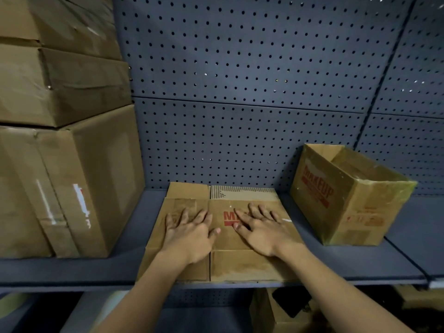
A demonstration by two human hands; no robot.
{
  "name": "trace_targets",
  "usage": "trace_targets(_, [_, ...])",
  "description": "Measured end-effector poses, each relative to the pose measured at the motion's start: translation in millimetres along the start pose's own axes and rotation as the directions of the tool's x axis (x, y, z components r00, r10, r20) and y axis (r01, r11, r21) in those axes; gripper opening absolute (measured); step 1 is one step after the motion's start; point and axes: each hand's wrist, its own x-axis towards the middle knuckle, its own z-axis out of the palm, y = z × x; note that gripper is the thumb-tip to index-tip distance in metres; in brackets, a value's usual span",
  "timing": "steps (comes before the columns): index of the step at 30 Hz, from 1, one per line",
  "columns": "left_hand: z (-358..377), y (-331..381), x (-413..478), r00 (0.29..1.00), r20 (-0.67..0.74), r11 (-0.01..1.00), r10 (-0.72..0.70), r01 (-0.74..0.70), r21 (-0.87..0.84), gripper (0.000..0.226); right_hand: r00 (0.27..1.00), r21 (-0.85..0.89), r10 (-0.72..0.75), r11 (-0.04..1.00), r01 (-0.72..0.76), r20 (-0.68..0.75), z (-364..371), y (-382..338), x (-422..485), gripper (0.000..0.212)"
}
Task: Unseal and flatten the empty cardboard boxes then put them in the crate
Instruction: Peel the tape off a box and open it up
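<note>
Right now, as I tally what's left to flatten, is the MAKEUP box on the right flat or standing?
Standing: the MAKEUP box has its walls up and its open top shows the inside.

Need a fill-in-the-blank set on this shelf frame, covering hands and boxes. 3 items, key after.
1. The left hand and the right hand both press with straight fingers on the ____ brown cardboard box, which lies on the grey metal shelf.
2. The open-topped brown cardboard box stands to the ____ of both hands.
3. Its large red print reads ____.
Missing words: flattened; right; MAKEUP
</note>
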Motion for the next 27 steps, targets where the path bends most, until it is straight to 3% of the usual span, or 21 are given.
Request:
trace_targets(4, [-10,0,2,0.999,-0.032,0.992,-0.008,0.004,-0.129,0.058,0.998,0.042,-0.025,0.999,0.028,-0.053,0,2,2,0.058])
trace_targets(6, [-12,-6,-1,0.994,-0.096,0.98,-0.056,0.036,-0.196,0.056,0.992,0.15,-0.017,0.988,0.036,-0.126,-2,6,-1,0.053])
trace_targets(9, [-17,-19,-8,0.967,-0.068,0.949,-0.247,0.227,-0.22,0.08,0.938,0.2,0.133,0.977,-0.07,-0.321,-7,20,-8,0.04])
trace_targets(10, [-20,-23,-10,0.946,-0.022,0.919,-0.323,0.308,-0.245,0.092,0.922,0.176,0.213,0.971,-0.163,-0.324,-10,26,-10,0.044])
trace_targets(13, [-28,-30,-10,0.898,0.099,0.852,-0.429,0.438,-0.285,0.117,0.905,0.203,0.402,0.906,-0.371,-0.141,-18,40,-16,0.066])
trace_targets(18, [-27,-28,-10,0.916,-0.019,0.848,-0.4,0.362,-0.387,0.108,0.9,0.37,0.381,0.884,-0.287,-0.213,-15,31,-19,0.058])
trace_targets(24, [-27,-31,-30,0.891,-0.197,0.832,-0.41,0.276,-0.482,0.114,0.889,0.653,0.399,0.739,-0.165,-0.226,-30,21,-33,0.067])
trace_targets(27, [-36,-28,-42,0.873,-0.259,0.824,-0.413,0.236,-0.516,0.114,0.869,0.662,0.382,0.744,-0.087,-0.315,-44,13,-48,0.069])
